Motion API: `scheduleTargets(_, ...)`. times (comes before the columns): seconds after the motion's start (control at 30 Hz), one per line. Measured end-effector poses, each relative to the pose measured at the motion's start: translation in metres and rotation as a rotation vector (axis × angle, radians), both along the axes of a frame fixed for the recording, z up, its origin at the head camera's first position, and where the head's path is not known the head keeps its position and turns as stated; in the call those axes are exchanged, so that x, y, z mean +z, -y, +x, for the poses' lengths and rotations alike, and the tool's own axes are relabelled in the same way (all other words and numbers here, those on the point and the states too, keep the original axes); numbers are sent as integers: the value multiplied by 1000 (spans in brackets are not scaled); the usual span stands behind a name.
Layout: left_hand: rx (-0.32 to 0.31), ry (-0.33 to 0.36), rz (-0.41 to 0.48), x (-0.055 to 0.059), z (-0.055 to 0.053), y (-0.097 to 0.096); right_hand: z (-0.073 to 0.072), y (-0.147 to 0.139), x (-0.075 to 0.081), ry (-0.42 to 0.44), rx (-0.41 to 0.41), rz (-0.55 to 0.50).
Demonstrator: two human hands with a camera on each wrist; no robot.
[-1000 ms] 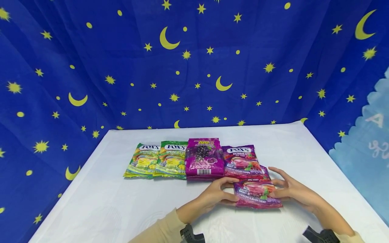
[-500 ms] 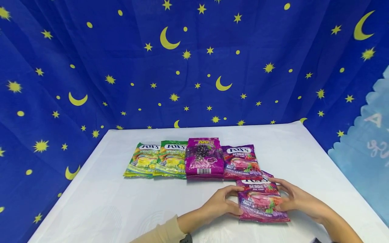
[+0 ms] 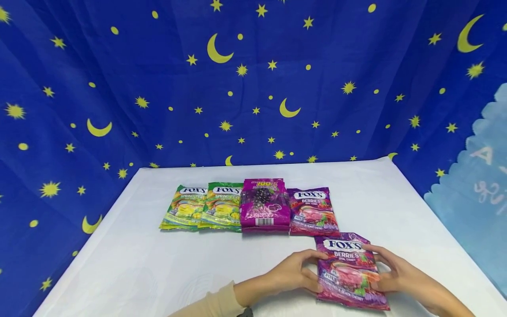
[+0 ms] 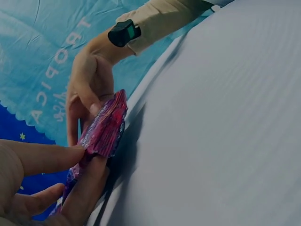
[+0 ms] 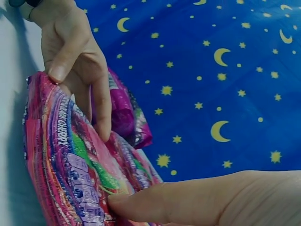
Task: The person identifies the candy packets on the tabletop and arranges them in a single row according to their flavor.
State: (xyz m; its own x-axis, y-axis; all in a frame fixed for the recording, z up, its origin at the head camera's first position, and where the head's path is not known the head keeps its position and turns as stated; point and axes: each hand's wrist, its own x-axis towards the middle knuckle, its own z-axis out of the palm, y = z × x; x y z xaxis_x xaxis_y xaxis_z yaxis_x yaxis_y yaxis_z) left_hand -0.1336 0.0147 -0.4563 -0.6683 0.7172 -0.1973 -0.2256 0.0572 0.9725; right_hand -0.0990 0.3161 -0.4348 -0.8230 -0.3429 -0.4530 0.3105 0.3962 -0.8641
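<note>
My left hand (image 3: 291,273) pinches the left side of a purple-red Fox's Berries candy bag (image 3: 348,275) near the front right of the table. My right hand (image 3: 402,279) grips its right side, with the thumb on the printed front. In the left wrist view the candy bag (image 4: 106,129) is seen from its crinkled bottom edge, held between both hands. The right wrist view shows the right thumb (image 5: 155,202) pressing its front. Just beyond it lies another Fox's Berries bag (image 3: 313,213).
Left of that second berries bag, a magenta bag with a blackberry picture (image 3: 264,215) and two green Fox's spring tea bags (image 3: 184,209) lie in an overlapping row. The white table (image 3: 119,264) ends at a blue star-and-moon curtain (image 3: 253,88).
Both hands have drawn the held candy bag toward the front and slightly right, out from beside the row. More of its front shows now. The other bags stay in place.
</note>
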Motion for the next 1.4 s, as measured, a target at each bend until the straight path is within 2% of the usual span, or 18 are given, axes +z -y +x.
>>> scheduleTargets(0.17, -39, -45, -56, 2, 0, -4, 5, -3, 3, -9, -5, 9)
scheduleTargets(0.27, -48, -55, -84, 2, 1, -8, 7, -5, 5, -29, -3, 46)
scheduleTargets(0.4, -50, -78, -108, 4, 1, -14, 12, -8, 8, -15, -16, 45)
scheduleTargets(0.47, -54, -85, -99, 6, 1, -17, 13, -10, 10, -5, -25, 34)
scheduleTargets(0.53, -56, -119, -88, 8, -1, -19, 15, -12, 12, -2, -34, 23)
scheduleTargets(0.67, -62, -146, -53, 14, -4, -21, 15, -15, 17, -53, -15, -3)
scheduleTargets(0.8, -57, -118, -5, 21, -10, -19, 12, -14, 22, -111, -18, -17)
scheduleTargets(0.9, -38, -113, 21, 26, -16, -16, 8, -7, 27, -141, -71, 18)
scheduleTargets(1.07, 26, -168, 23, 33, -26, -9, -1, 8, 37, -209, -137, 42)
scheduleTargets(1.4, 167, -274, 6, 35, -39, 6, -21, 30, 40, -318, -137, -44)
